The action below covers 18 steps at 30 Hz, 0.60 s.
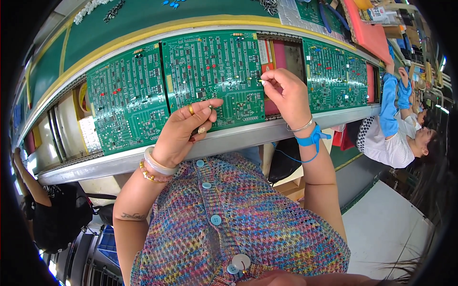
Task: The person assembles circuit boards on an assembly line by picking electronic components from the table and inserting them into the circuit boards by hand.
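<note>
In front of me a green circuit board point(217, 62) lies flat on the rail line, set with red, black and pale small parts. Over its lower edge my left hand point(188, 124) is closed, thumb against forefinger; small dark and beige bits show among the curled fingers, too small to name. My right hand point(288, 93) pinches at the board's right edge, fingertips close to its surface. What sits in that pinch is too small to make out. A blue wrist strap point(312, 137) with a thin cord circles my right wrist.
Another green circuit board point(126, 95) adjoins on the left, and a third board point(336, 74) lies to the right past a gap. A metal rail point(238, 136) runs along the near side. Pliers point(325, 18) lie at the far right. Co-workers are at both sides, one in blue sleeves point(389, 95).
</note>
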Each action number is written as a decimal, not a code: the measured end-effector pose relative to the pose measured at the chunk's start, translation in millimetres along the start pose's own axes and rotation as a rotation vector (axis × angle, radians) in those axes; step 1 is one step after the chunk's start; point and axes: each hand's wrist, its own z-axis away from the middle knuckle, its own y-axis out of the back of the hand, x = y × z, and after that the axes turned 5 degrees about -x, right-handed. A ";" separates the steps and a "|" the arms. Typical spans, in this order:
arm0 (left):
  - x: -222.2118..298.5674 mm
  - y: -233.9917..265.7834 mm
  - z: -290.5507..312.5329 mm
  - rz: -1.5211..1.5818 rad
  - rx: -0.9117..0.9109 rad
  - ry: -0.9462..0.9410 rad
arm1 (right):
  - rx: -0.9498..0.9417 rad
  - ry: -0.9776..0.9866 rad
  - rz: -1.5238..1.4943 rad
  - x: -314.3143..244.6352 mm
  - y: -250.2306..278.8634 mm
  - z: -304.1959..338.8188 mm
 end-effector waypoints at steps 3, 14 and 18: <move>0.0 -3.5 -0.4 -0.042 0.035 0.013 | -0.003 0.014 0.020 -0.5 -0.2 -0.3; -1.6 0.3 -2.2 -0.046 0.032 0.006 | 0.019 0.303 0.339 -14.5 6.6 -10.2; -6.9 -4.8 1.0 -0.114 0.030 -0.023 | -0.025 0.261 -0.026 -43.4 3.0 3.0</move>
